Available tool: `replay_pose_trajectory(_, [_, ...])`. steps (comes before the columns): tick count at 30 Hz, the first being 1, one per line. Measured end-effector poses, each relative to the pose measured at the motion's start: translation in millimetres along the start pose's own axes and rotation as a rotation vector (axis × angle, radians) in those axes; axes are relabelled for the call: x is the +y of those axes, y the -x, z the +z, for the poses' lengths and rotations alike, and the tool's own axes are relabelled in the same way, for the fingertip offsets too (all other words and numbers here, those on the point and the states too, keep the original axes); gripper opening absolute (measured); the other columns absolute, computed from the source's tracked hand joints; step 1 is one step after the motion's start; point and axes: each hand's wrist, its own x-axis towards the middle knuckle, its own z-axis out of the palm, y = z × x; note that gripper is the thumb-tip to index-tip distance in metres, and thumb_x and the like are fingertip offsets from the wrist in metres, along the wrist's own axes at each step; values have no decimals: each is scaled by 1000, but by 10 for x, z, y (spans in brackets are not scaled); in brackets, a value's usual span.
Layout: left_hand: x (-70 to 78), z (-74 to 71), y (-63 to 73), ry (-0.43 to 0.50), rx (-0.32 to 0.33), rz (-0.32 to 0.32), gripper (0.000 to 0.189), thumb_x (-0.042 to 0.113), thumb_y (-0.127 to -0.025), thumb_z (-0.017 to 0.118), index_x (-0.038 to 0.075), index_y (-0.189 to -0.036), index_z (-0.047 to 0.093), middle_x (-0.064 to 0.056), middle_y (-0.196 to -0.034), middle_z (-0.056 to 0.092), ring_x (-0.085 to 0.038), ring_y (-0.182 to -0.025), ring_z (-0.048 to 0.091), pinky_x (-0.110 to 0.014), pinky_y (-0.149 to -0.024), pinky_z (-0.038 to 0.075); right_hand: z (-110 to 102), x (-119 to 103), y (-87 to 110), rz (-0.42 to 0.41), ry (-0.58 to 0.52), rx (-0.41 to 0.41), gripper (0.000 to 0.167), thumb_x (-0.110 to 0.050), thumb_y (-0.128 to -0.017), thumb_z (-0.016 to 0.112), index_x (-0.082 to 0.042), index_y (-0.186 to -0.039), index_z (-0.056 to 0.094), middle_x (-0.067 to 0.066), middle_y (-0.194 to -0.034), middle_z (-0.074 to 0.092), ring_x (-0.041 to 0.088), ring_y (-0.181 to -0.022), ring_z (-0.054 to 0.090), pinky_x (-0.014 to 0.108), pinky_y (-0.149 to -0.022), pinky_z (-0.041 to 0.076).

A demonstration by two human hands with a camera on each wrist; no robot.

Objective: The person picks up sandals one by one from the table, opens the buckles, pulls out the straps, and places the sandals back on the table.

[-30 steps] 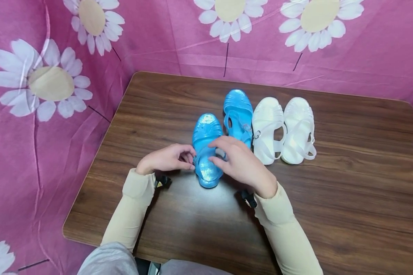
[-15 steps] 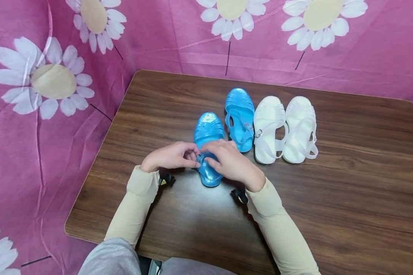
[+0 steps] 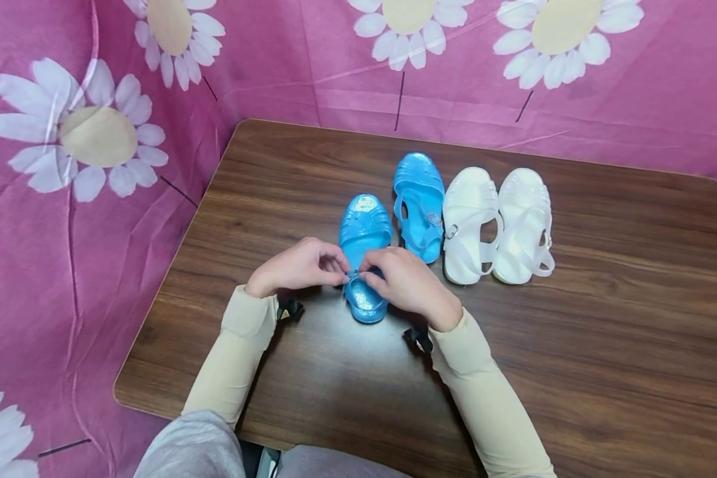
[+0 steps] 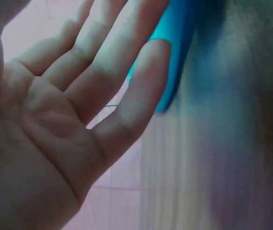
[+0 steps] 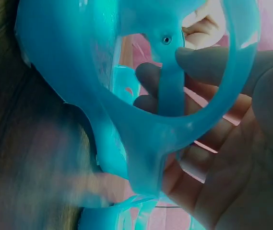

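A glittery blue jelly sandal (image 3: 366, 222) lies on the table, toe pointing away, in the head view. My right hand (image 3: 409, 282) pinches its strap (image 5: 171, 91) between thumb and fingers above the footbed; the right wrist view shows a small metal stud on the blue plastic by the thumb tip. On the sandal's left side, my left hand (image 3: 301, 264) has thumb and index finger together at the buckle (image 3: 351, 273). Those fingertips are partly hidden in the left wrist view, where the other fingers lie beside the blue sole.
A second blue sandal (image 3: 418, 176) stands just right of the first, farther back. Two white sandals (image 3: 469, 189) sit side by side to its right. The brown wooden table (image 3: 621, 299) backs onto a pink flowered cloth (image 3: 311, 53).
My right hand has moved left over the sandal and taken the strap, whose end now lies at the buckle between both hands. The left hand has stayed by the buckle.
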Motion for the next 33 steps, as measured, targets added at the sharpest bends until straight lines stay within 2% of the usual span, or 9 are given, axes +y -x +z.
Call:
replay_pose_trajectory(5, [8,-14,12,-2,9,10,10,17,-91,67,9,-96,71,-11,-91,72,-22,-80,67,-27,-71,54,6,2,-4,1,-15,13,15,-26,-94,62,-15,-101,70,-1,-97,70,18,-91,60,38,-85,51])
replay_pose_trajectory(12, [0,-12,6,-41,52,54,9,16,-91,68,9,-94,73,-4,-86,72,-12,-75,62,-25,-71,53,7,1,-12,8,-34,32,17,-26,-94,63,-14,-105,70,0,-102,70,18,-95,61,39,-90,50])
replay_pose_trajectory(19, [34,27,-2,-81,82,26,4,14,-86,69,10,-87,70,-1,-80,69,-12,-73,63,-26,-70,55,14,-4,-21,15,-38,32,18,-26,-93,64,-15,-106,70,0,-104,70,19,-96,60,39,-90,50])
replay_pose_trajectory(26, [46,85,-33,-173,149,42,4,15,-78,70,13,-80,67,3,-74,64,-10,-69,59,-25,-66,51,14,-21,-19,9,-39,31,18,-25,-94,63,-15,-107,70,0,-105,70,19,-100,60,40,-93,49])
replay_pose_trajectory(33, [46,112,-66,-220,147,11,5,15,-74,67,14,-77,63,4,-73,61,-7,-68,55,-23,-63,48,19,-22,-16,9,-47,6,22,-29,-95,62,-15,-111,67,1,-110,68,19,-105,60,41,-96,48])
